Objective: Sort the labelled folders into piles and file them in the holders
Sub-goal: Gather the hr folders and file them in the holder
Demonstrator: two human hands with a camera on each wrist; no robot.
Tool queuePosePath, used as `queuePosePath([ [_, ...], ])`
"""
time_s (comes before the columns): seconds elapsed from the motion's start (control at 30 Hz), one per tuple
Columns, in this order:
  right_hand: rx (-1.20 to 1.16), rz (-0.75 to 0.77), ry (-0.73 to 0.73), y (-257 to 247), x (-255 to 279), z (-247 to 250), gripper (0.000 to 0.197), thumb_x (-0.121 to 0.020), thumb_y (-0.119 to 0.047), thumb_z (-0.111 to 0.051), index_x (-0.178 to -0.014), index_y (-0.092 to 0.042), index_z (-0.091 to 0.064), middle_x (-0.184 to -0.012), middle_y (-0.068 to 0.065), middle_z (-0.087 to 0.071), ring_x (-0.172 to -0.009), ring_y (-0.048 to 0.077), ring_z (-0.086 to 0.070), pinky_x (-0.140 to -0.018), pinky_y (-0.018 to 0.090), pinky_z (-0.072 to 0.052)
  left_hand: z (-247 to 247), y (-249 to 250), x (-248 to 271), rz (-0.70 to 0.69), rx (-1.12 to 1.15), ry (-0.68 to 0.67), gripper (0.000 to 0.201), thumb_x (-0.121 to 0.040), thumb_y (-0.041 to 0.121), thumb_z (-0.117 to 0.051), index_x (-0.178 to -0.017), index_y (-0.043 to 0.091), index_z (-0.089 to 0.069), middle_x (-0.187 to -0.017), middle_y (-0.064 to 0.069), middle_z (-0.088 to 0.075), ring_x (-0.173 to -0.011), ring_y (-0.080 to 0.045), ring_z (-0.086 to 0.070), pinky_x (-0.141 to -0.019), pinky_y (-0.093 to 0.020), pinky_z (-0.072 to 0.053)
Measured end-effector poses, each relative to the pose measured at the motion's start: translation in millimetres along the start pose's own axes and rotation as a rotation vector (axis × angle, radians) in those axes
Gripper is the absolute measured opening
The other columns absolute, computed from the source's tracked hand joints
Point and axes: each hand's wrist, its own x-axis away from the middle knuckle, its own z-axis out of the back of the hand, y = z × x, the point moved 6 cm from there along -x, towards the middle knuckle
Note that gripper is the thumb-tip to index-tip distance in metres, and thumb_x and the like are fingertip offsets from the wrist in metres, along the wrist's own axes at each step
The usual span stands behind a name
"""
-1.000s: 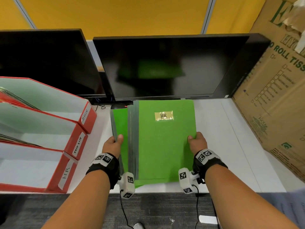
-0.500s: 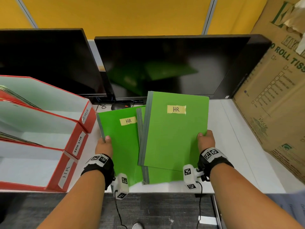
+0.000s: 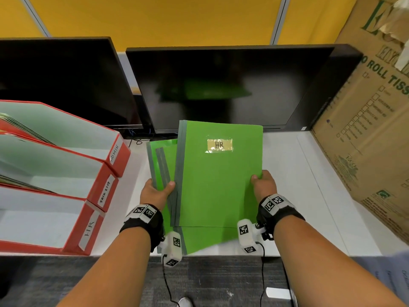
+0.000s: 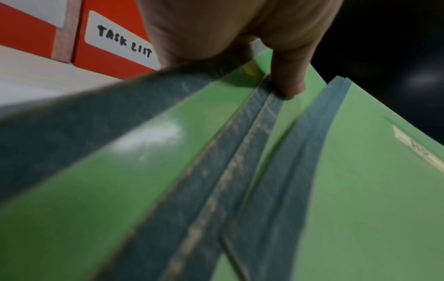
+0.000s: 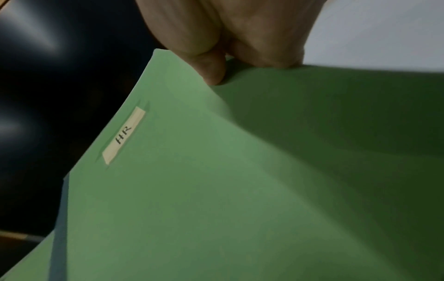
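While the green HR folders are held above the table's near edge, spines pinched by the left hand, open edge gripped by the right hand, the HR holder is found left, nearer the left hand; long axis runs near-to-far.

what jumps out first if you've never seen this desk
The bright green folders at centre, the top one taped HR, gripped by the left hand and the right hand. At left stand three red holders; behind, two dark monitors.
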Motion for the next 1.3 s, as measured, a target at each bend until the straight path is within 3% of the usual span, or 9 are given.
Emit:
queuePosePath([
  [0.2, -0.011, -0.054, 0.145, 11.7, -6.6, 31.2, 0.022, -0.093, -0.002, -0.036, -0.112, -0.001, -0.046, -0.093, 0.011, -0.048, -0.083, 0.024, -0.046, -0.072, 0.028, -0.033, 13.9, 0.8, -1.6, 0.028, 0.055, 0.072, 0.026, -0.091, 0.030, -0.061, -0.106, 0.012, -0.051, -0.101, -0.007, -0.057, -0.095, -0.028, -0.057, -0.092, -0.038, -0.045],
  [0.33, -0.022, -0.070, 0.138, 18.2, -7.5, 34.6, 0.029, -0.091, -0.001, -0.036, -0.117, 0.000, -0.048, -0.099, 0.019, -0.056, -0.081, 0.025, -0.047, -0.070, 0.028, -0.034, 19.9, 12.3, 6.7, 0.028, 0.098, 0.113, 0.043, -0.097, 0.025, -0.051, -0.132, 0.002, -0.044, -0.105, -0.009, -0.047, -0.120, -0.034, -0.051, -0.094, -0.038, -0.039],
  [0.43, -0.006, -0.042, 0.086, 15.4, -5.3, 28.5, 0.028, -0.091, -0.001, -0.038, -0.117, 0.002, -0.049, -0.107, 0.024, -0.058, -0.081, 0.024, -0.048, -0.070, 0.028, -0.034, 16.9, 15.4, 10.0, 0.056, 0.161, 0.076, 0.051, -0.098, 0.028, -0.047, -0.141, 0.003, -0.035, -0.139, -0.017, -0.045, -0.132, -0.033, -0.041, -0.106, -0.040, -0.033],
  [0.57, -0.025, 0.021, -0.047, 2.9, 6.2, 13.9, 0.027, -0.092, -0.006, -0.043, -0.117, -0.003, -0.050, -0.100, 0.016, -0.057, -0.084, 0.024, -0.051, -0.073, 0.028, -0.038, 6.8, 15.9, 9.3, 0.052, 0.309, 0.000, 0.080, -0.084, 0.057, -0.055, -0.146, 0.014, -0.030, -0.150, -0.006, -0.037, -0.137, -0.027, -0.037, -0.114, -0.044, -0.029],
  [0.67, -0.060, 0.073, -0.122, -7.7, 15.2, 1.4, 0.026, -0.092, -0.008, -0.045, -0.117, -0.009, -0.048, -0.095, 0.010, -0.056, -0.080, 0.023, -0.052, -0.071, 0.028, -0.040, -5.3, 10.7, 6.6, 0.024, 0.364, -0.087, 0.079, -0.058, 0.078, -0.063, -0.121, 0.030, -0.058, -0.124, 0.000, -0.064, -0.117, -0.025, -0.059, -0.102, -0.050, -0.044],
  [0.8, -0.191, 0.098, -0.133, -16.5, 22.2, 0.2, 0.036, -0.090, -0.006, -0.047, -0.118, -0.025, -0.037, -0.095, 0.010, -0.061, -0.067, 0.021, -0.055, -0.066, 0.031, -0.045, -7.3, 45.7, 32.3, -0.122, 0.278, -0.136, 0.034, -0.070, 0.037, -0.076, -0.096, 0.030, -0.055, -0.101, -0.008, -0.069, -0.094, -0.032, -0.067, -0.086, -0.053, -0.054],
  [1.0, -0.396, 0.247, -0.141, -51.3, 30.8, 13.4, 0.049, -0.082, 0.001, -0.051, -0.111, -0.039, -0.048, -0.111, 0.004, -0.065, -0.101, 0.023, -0.063, -0.092, 0.045, -0.051, 10.8, 75.6, 46.4, -0.252, 0.311, -0.083, 0.060, -0.082, 0.011, -0.069, -0.123, 0.039, -0.035, -0.110, -0.005, -0.065, -0.098, -0.028, -0.066, -0.085, -0.047, -0.055],
  [1.17, -0.542, 0.291, -0.231, -71.2, 44.9, 18.9, 0.047, -0.080, 0.012, -0.054, -0.103, -0.029, -0.053, -0.107, 0.006, -0.066, -0.100, 0.025, -0.063, -0.090, 0.046, -0.052, 18.2, 79.6, 50.2, -0.252, 0.453, -0.054, 0.058, -0.074, -0.018, -0.066, -0.101, 0.032, -0.051, -0.100, 0.003, -0.068, -0.087, -0.013, -0.069, -0.073, -0.035, -0.058],
  [1.3, -0.451, 0.220, -0.309, -48.5, 51.2, 3.1, 0.052, -0.081, 0.009, -0.056, -0.116, -0.028, -0.048, -0.113, 0.002, -0.064, -0.106, 0.024, -0.061, -0.097, 0.051, -0.047, 11.8, 51.5, 52.1, -0.164, 0.372, -0.093, 0.059, -0.072, -0.017, -0.066, -0.108, 0.026, -0.049, -0.105, -0.003, -0.067, -0.094, -0.024, -0.066, -0.087, -0.054, -0.053],
])
